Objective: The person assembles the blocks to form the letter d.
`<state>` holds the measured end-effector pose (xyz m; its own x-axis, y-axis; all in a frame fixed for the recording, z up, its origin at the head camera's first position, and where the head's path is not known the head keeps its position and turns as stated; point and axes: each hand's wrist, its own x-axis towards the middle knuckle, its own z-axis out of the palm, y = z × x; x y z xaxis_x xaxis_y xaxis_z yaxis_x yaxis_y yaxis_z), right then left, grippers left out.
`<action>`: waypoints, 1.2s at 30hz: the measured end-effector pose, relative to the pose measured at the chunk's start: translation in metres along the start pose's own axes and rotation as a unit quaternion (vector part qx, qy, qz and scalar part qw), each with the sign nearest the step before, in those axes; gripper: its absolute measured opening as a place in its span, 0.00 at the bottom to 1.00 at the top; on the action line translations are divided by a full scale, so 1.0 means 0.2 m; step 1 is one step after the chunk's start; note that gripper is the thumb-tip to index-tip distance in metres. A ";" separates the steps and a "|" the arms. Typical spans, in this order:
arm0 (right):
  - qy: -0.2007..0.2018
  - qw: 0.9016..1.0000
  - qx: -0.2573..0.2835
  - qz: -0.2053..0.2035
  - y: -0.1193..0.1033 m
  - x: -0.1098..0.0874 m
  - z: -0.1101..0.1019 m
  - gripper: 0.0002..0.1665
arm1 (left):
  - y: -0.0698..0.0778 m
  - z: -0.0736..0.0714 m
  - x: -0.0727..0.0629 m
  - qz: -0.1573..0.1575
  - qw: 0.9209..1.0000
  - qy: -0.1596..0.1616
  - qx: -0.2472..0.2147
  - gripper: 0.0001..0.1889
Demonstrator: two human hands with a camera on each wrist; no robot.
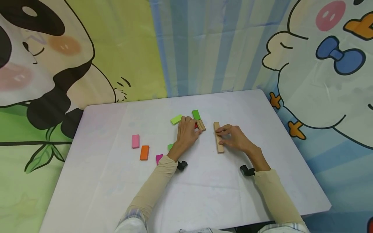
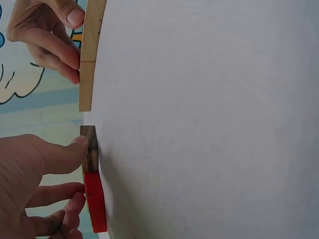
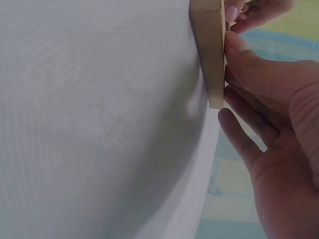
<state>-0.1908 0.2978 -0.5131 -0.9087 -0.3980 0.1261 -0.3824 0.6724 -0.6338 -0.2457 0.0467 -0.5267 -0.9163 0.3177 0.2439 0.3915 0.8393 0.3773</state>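
My left hand point(image 1: 186, 133) bends over a red block point(image 2: 95, 201) and a brown wooden block point(image 1: 201, 125). In the left wrist view its thumb touches the brown block and its fingers reach the red one, which the hand mostly covers in the head view. Light wooden blocks point(image 1: 219, 142) lie end to end in a straight row to the right, a seam between them showing in the left wrist view. My right hand point(image 1: 234, 137) holds this row between thumb and fingers. A green block point(image 1: 196, 114) touches the brown block's far end.
A lime block point(image 1: 176, 119) lies beyond my left hand. Pink point(image 1: 135, 141), orange point(image 1: 144, 152) and magenta point(image 1: 158, 158) blocks are spread to the left. Another green block point(image 1: 170, 147) is partly hidden by my left wrist. The white table point(image 1: 204, 200) meets printed cloth at the back.
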 end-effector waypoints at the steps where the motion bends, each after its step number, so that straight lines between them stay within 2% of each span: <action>1: 0.000 1.000 0.000 0.000 0.00 0.00 0.00 0.26 | 0.00 0.00 0.00 0.000 1.000 -0.003 0.002 0.24; 11: 0.004 1.000 0.003 -0.001 0.01 0.01 0.01 0.26 | -0.01 -0.02 0.03 0.002 1.000 -0.024 0.006 0.23; 18: 0.003 1.000 -0.006 0.002 0.01 0.01 0.01 0.25 | 0.03 -0.02 0.01 0.040 0.997 -0.063 0.013 0.24; 21: 0.004 1.000 -0.006 0.003 0.01 0.01 0.00 0.25 | 0.06 -0.02 0.02 0.055 0.996 -0.064 0.019 0.22; 25: 0.000 1.000 0.005 0.009 0.01 0.01 -0.01 0.25 | 0.08 0.00 0.07 0.078 0.994 -0.055 0.049 0.18; 29: -0.003 1.000 0.017 0.013 0.02 0.00 -0.01 0.26 | 0.09 0.02 0.15 0.097 0.991 -0.060 0.069 0.19; 36: -0.006 0.999 0.030 0.014 0.01 0.01 -0.01 0.26 | 0.10 0.04 0.29 0.096 0.987 -0.071 0.110 0.17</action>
<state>-0.1933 0.3008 -0.5129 -0.9168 -0.3868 0.0993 -0.3458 0.6447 -0.6818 -0.2921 0.0854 -0.5113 -0.8357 0.5258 0.1584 0.5455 0.8281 0.1293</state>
